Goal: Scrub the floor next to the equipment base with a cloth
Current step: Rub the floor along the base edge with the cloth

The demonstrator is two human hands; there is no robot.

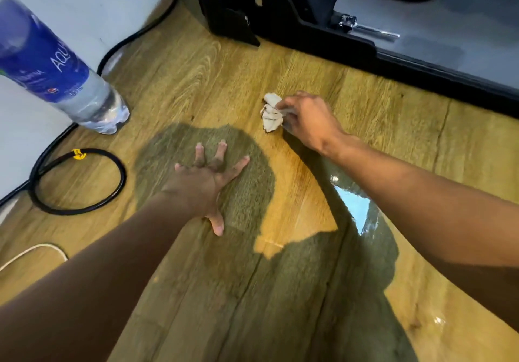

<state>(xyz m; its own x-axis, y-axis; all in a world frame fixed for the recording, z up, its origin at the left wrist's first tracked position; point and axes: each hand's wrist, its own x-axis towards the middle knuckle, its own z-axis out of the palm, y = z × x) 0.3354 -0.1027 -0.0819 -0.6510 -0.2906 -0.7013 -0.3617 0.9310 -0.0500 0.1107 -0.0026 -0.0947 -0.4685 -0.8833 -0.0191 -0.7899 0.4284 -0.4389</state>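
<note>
While the left hand [206, 184] lies flat on the wood floor [196, 75] with its fingers spread wide, the right hand [309, 120] pinches a small white cloth [271, 113] on the floor near the black equipment base [323, 44].

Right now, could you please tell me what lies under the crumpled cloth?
Only wooden floor shows around the cloth, which the right hand grips against it. The patch directly beneath is covered, so any dirt there cannot be seen.
</note>
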